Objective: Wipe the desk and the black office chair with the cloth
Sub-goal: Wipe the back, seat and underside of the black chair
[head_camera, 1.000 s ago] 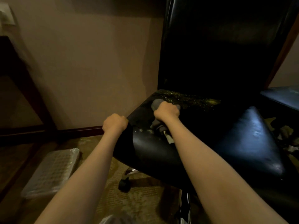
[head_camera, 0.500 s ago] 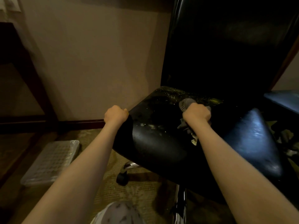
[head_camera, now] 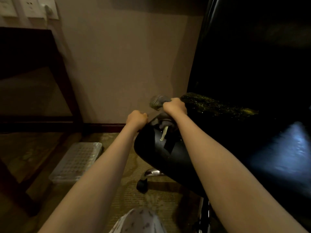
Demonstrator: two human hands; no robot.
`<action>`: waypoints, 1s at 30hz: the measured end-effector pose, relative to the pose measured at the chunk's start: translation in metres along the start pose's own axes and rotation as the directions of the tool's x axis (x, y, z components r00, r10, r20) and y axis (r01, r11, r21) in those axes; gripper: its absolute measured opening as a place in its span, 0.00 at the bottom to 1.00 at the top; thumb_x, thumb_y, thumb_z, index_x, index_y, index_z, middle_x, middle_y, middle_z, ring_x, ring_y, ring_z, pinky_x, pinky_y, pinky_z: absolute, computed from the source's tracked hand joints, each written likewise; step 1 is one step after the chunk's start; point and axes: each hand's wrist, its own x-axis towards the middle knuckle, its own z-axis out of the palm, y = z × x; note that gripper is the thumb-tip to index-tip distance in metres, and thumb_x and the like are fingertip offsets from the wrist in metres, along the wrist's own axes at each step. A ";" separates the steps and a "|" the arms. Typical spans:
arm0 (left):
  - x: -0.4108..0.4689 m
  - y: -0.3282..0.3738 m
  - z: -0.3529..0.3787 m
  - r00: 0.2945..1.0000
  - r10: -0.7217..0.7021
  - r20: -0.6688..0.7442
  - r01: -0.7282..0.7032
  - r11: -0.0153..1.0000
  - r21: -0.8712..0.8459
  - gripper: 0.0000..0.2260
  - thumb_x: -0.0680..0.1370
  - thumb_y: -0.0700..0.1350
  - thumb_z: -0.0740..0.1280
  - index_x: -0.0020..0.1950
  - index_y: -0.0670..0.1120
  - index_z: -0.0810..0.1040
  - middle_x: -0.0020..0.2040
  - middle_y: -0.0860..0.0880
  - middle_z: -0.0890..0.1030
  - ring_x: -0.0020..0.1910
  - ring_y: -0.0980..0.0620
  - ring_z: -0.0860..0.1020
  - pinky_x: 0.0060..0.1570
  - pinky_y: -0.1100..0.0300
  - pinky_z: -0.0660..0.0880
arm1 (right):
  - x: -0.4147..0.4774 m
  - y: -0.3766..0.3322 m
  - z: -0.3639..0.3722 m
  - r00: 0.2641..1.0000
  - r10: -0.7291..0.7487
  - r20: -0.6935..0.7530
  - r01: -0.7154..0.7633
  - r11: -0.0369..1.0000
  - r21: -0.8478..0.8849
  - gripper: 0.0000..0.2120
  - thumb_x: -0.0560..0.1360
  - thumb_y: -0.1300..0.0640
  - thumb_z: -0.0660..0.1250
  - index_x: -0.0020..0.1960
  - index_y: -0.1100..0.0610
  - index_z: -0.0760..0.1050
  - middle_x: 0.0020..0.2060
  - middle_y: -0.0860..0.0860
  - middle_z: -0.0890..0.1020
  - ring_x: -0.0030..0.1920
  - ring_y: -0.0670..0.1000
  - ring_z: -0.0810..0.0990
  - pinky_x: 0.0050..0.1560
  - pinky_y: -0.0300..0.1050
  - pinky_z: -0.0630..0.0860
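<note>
Bunched grey cloth (head_camera: 157,101) on black leather office chair (head_camera: 227,132), seat's 10 o'clock corner.
Hands: right hand (head_camera: 175,106) clamped on cloth; left hand (head_camera: 136,118) curled over seat edge, 8 o'clock of right.

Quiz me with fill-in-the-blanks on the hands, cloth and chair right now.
1. The right hand grips the ____.
2. The left hand holds the edge of the chair's ____.
3. The clear tray lies ____ of the chair.
Missing: cloth; seat; left.
</note>
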 end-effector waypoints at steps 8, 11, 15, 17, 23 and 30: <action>-0.010 0.022 -0.007 1.000 0.021 -0.009 -0.021 0.999 -0.026 0.17 0.78 0.39 0.56 0.67 0.45 0.71 0.37 0.48 0.82 0.29 0.53 0.78 0.40 0.60 0.76 | 0.001 0.042 -0.063 0.977 0.016 -0.214 -0.100 0.916 -0.388 0.16 0.77 0.52 0.61 0.62 0.58 0.74 0.60 0.57 0.77 0.60 0.58 0.76 0.49 0.46 0.72; -0.016 0.031 0.005 0.996 0.041 0.074 -0.045 0.998 0.051 0.22 0.78 0.39 0.58 0.73 0.44 0.61 0.57 0.43 0.79 0.40 0.49 0.79 0.45 0.56 0.76 | -0.011 0.065 -0.062 0.987 0.061 -0.146 -0.129 0.845 -0.519 0.19 0.77 0.50 0.62 0.63 0.58 0.73 0.61 0.56 0.76 0.60 0.57 0.75 0.49 0.46 0.72; -0.019 0.027 0.008 0.999 0.031 0.034 -0.040 0.954 0.298 0.17 0.78 0.43 0.59 0.65 0.40 0.70 0.61 0.41 0.75 0.57 0.42 0.75 0.50 0.55 0.71 | -0.020 0.059 -0.036 0.995 0.044 -0.094 -0.080 0.906 -0.415 0.19 0.77 0.51 0.63 0.63 0.60 0.74 0.63 0.57 0.75 0.63 0.58 0.73 0.55 0.48 0.73; -0.018 0.020 0.006 0.998 -0.026 0.057 0.009 0.958 0.285 0.14 0.79 0.43 0.58 0.60 0.37 0.73 0.55 0.40 0.76 0.54 0.41 0.76 0.49 0.54 0.72 | -0.023 0.043 -0.021 0.999 0.009 -0.044 -0.024 0.936 -0.351 0.19 0.77 0.50 0.62 0.62 0.60 0.74 0.62 0.57 0.75 0.63 0.58 0.72 0.56 0.47 0.71; -0.005 -0.002 -0.007 0.989 -0.145 0.040 0.149 0.975 -0.166 0.08 0.78 0.39 0.59 0.39 0.39 0.71 0.40 0.38 0.76 0.39 0.44 0.74 0.39 0.53 0.71 | -0.040 -0.016 0.030 0.994 -0.100 0.043 0.102 0.993 -0.064 0.16 0.77 0.54 0.61 0.61 0.60 0.74 0.61 0.57 0.76 0.62 0.58 0.74 0.53 0.45 0.73; -0.010 0.004 -0.032 0.997 -0.045 -0.059 0.034 0.982 -0.187 0.16 0.78 0.39 0.58 0.65 0.41 0.73 0.63 0.43 0.75 0.60 0.42 0.74 0.62 0.50 0.72 | -0.026 -0.017 0.002 0.989 -0.141 -0.035 0.143 0.985 0.094 0.16 0.77 0.55 0.58 0.64 0.52 0.74 0.62 0.56 0.76 0.62 0.59 0.74 0.55 0.45 0.71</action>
